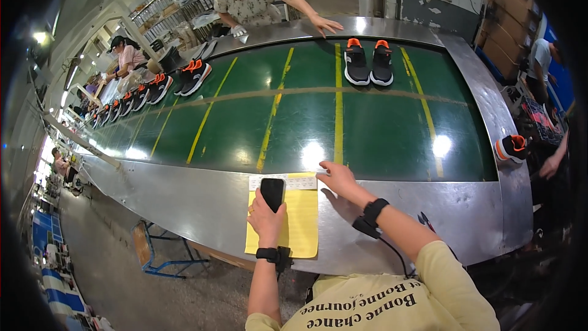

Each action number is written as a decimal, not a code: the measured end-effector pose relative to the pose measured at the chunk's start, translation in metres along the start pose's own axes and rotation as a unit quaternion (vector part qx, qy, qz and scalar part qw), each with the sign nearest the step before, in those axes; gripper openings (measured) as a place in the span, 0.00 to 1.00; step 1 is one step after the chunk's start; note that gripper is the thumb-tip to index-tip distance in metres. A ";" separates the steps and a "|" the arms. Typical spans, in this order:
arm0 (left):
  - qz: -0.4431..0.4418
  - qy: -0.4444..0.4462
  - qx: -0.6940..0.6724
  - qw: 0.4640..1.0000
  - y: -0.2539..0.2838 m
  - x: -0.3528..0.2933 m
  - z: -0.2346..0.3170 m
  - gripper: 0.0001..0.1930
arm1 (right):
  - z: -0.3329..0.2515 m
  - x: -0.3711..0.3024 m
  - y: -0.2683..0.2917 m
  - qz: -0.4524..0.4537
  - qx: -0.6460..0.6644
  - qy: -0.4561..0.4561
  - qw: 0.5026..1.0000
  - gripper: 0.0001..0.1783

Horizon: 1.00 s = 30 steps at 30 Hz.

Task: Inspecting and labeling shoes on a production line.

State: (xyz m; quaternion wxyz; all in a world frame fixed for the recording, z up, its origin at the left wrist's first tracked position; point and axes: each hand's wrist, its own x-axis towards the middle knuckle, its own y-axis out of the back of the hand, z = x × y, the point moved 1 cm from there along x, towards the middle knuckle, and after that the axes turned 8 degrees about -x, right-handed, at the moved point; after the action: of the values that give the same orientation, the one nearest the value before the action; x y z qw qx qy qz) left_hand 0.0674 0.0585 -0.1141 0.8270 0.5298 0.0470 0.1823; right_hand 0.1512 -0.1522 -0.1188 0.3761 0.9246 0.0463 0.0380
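Now the left hand (267, 219) clasps the black smartphone (272, 194), long axis pointing away, over yellow paper (301, 227); rightward, the white label strip (303, 182) runs toward the right hand (341, 181), pinch unclear.

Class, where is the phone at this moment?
In the head view, the phone is just left of centre, below the middle, in the left hand, over the yellow paper.

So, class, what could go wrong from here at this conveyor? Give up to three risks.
The smartphone in the left hand could slip. The white label strip lies close to the green conveyor belt and might get dragged along. The lone sneaker at the outer edge of the metal rim could be knocked off.
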 end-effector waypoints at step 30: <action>0.011 -0.030 0.003 0.999 -0.013 -0.036 0.016 0.46 | 0.003 0.005 -0.025 0.057 -0.254 0.215 0.941 0.02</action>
State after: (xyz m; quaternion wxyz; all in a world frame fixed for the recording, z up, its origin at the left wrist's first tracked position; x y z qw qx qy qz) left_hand 0.0411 0.0274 -0.1230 0.8241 0.5383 0.0168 0.1752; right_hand 0.1556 -0.1362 -0.1386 0.5764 0.7696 0.0616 0.2677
